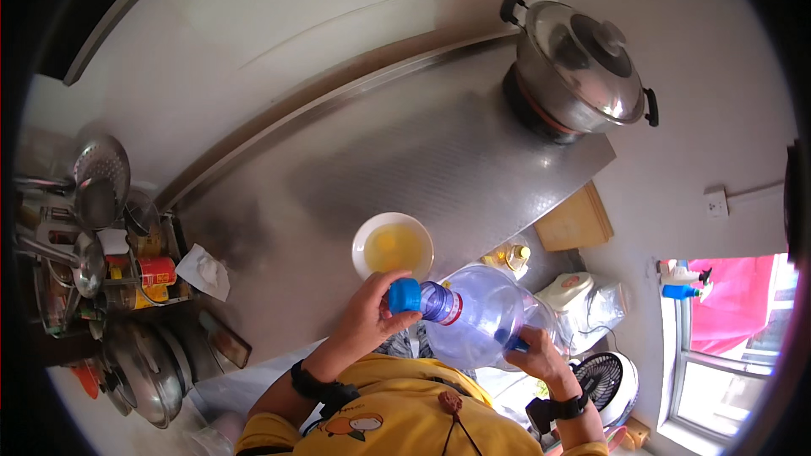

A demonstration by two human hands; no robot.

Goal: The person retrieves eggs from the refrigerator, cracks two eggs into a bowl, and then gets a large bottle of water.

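Observation:
A large clear plastic bottle (478, 310) lies tilted across my front, its neck towards the left. The fingers of my left hand (374, 313) are closed around the blue cap at the neck. My right hand (535, 354) grips the bottle's blue handle near its base. Just beyond my left hand, a white bowl (359, 247) with yellowish liquid stands on the metal worktop (304, 266). Whether the cap is loose on the neck cannot be told.
A lidded steel pot (564, 69) stands at the worktop's far right end. At the left are a rack of ladles and skimmers (101, 183), crumpled white paper (206, 272) and a lidded pan (142, 370). An oil bottle (510, 256) and a small fan (605, 383) are at the right.

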